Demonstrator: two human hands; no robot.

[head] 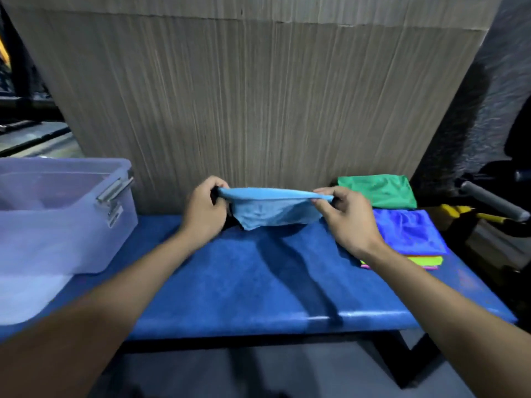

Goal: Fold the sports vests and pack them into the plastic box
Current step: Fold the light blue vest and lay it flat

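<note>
Folding: light-blue vest [275, 209] stretched in the air above the blue table [258, 282], between both hands.
Left hand [204, 209]: fingers clamped on the vest's left end.
Right hand [346, 218]: fingers pinching the right end.
Doing it well: keep the top edge taut and level, lower flat, match corners before creasing.
Box [71, 225]: open, at left on the table.
Other vests: green vest [379, 191] and dark-blue stack [411, 231] at right.

Nothing readable anywhere; only a small blurry label on the translucent plastic box [66, 214] latch side, totally illegible.
</note>
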